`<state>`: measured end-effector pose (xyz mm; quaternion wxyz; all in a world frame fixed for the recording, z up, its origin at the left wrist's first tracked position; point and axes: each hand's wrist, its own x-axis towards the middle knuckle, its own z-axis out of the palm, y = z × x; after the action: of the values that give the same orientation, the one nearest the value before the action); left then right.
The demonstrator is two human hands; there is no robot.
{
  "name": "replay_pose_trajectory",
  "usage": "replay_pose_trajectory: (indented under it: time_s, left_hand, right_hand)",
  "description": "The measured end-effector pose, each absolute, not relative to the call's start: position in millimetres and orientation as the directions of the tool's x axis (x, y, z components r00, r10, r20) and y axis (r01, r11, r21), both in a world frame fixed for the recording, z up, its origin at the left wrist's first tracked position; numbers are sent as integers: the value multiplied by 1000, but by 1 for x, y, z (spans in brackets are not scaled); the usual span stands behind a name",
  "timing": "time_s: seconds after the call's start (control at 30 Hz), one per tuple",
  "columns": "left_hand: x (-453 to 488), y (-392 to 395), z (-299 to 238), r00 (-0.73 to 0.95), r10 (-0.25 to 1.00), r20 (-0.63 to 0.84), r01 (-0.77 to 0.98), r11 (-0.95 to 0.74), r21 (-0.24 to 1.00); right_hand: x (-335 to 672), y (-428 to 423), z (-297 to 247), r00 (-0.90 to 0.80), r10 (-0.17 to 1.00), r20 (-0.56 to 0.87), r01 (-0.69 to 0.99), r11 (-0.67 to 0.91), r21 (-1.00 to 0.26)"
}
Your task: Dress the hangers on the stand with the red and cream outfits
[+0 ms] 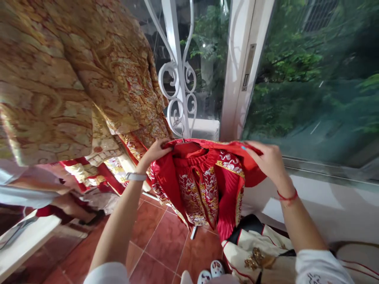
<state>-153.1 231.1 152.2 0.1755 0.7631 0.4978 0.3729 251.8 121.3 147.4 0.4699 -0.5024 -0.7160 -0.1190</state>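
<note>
A red embroidered jacket (168, 177) with gold and silver patterning hangs in front of me, its front spread apart. Inside it is a red embroidered skirt (197, 193) with a gathered waist and a tie. A thin hanger hook (181, 129) rises from the collar to the white scrollwork bar. My left hand (160, 152) is closed on the jacket's left shoulder. At the other side, my right hand (268, 157) grips the red cloth and holds it out toward the window. Some fingers of both hands are hidden by the cloth.
Large gold-patterned garments (74, 79) hang at upper left. White ironwork (177, 59) stands before the window (314, 90). Cream cloth with red trim (245, 252) lies lower right. Another person (38, 189) is at the left by a white bench (32, 240), above red floor tiles (166, 240).
</note>
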Motion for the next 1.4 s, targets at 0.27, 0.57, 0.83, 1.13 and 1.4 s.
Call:
replay_pose_trajectory:
  time_s: [0.27,0.57,0.83,1.13,1.4]
  left_hand:
    - [-175,170,74,117,911,396,465,-403,789]
    - [-91,114,98,-61,856,514,584,-387,713]
    - [-70,107,67,-212,860,463,602,-258,756]
    - [-116,103,74,-162,912,376,602,-210,770]
    - [-112,91,85,-179,932,314,619,-141,772]
  right_hand:
    - [205,75,27,-91,748,658,832,420,-362]
    - [161,89,60,45,812,582,737,366,-568]
    - [83,92,-15,-226,905,359,746,398,-534]
    - [166,122,29,44,875,481,730,301,-613]
    - [218,125,102,236,646,726,624,472,-622]
